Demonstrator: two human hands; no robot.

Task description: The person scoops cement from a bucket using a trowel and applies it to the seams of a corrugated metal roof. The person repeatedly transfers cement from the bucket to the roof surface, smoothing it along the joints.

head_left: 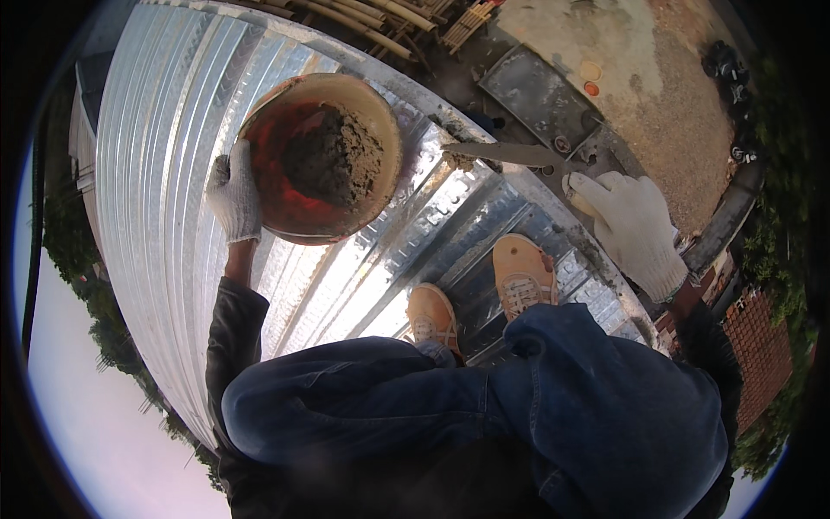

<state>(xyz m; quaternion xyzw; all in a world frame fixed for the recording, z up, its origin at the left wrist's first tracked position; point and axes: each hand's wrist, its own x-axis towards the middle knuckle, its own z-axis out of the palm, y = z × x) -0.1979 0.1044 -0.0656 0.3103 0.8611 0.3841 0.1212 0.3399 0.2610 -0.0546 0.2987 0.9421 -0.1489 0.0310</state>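
Note:
My left hand (232,190), in a knitted glove, grips the left rim of a round bucket (385,160) with a red inside and grey mortar (333,147) in it. My right hand (627,225), also gloved, holds a trowel (510,153) by its handle, out to the right of the bucket. The blade points left over the roof's edge, with a lump of mortar at the tip (458,161).
My shoes (523,272) stand on shiny corrugated metal roofing (164,173) beside a mortar-smeared edge (571,229). Below lie bamboo poles (354,22), a rectangular trough (527,91) and sandy ground (674,130). Red bricks (752,355) and greenery show at the right.

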